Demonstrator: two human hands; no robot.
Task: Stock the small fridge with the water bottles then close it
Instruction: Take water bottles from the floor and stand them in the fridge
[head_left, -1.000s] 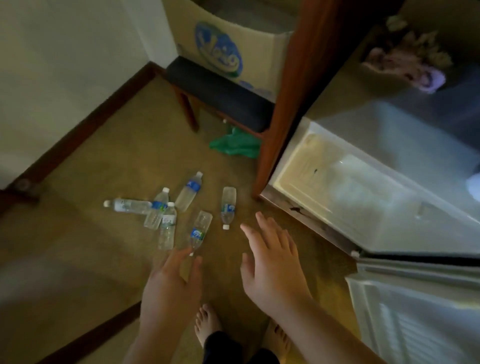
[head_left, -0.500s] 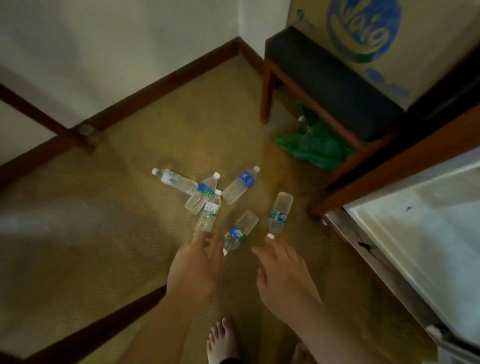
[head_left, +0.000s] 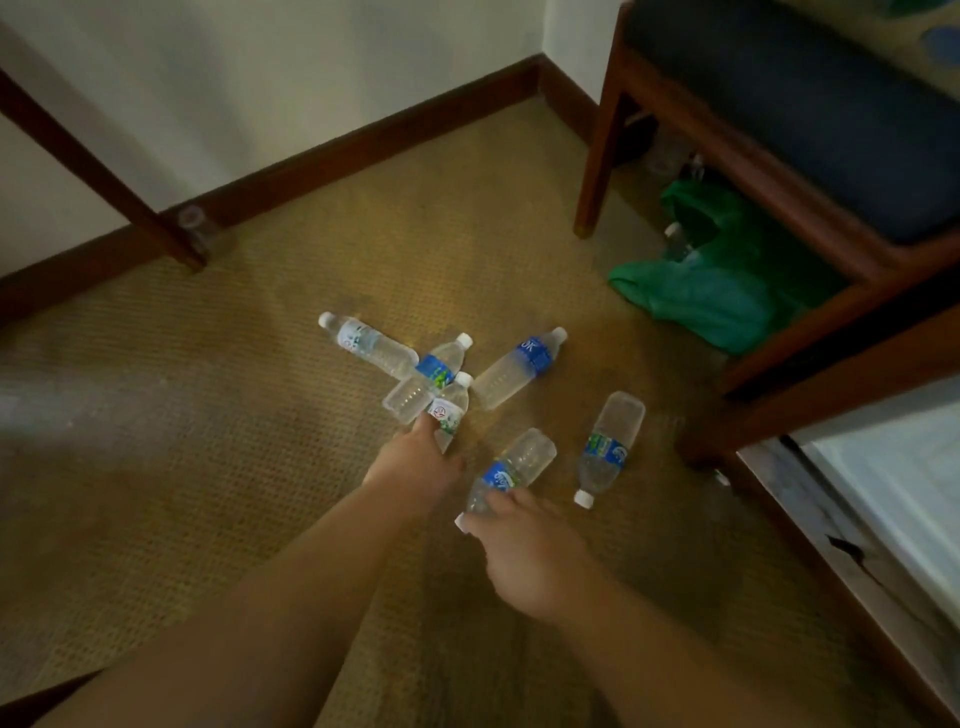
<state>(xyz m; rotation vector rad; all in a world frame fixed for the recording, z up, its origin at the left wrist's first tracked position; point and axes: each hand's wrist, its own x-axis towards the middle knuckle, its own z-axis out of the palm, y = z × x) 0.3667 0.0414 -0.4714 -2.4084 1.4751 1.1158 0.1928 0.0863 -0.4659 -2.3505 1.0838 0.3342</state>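
Observation:
Several clear water bottles lie on the tan carpet. My left hand covers the lower half of a white-labelled bottle, index finger stretched along it. My right hand curls over the neck of a blue-labelled bottle by its white cap. Loose around them are a white-labelled bottle, a blue-labelled one across it, a dark-blue-labelled one and another to the right. The open small fridge shows only as a pale edge at the lower right.
A wooden bench with a dark cushion stands at the upper right, a green plastic bag beneath it. A slanted wooden leg meets the floor at the left by the baseboard. A brown wooden frame borders the fridge.
The view swung left and down, away from the fridge. Both hands reached forward from open above the carpet onto two bottles.

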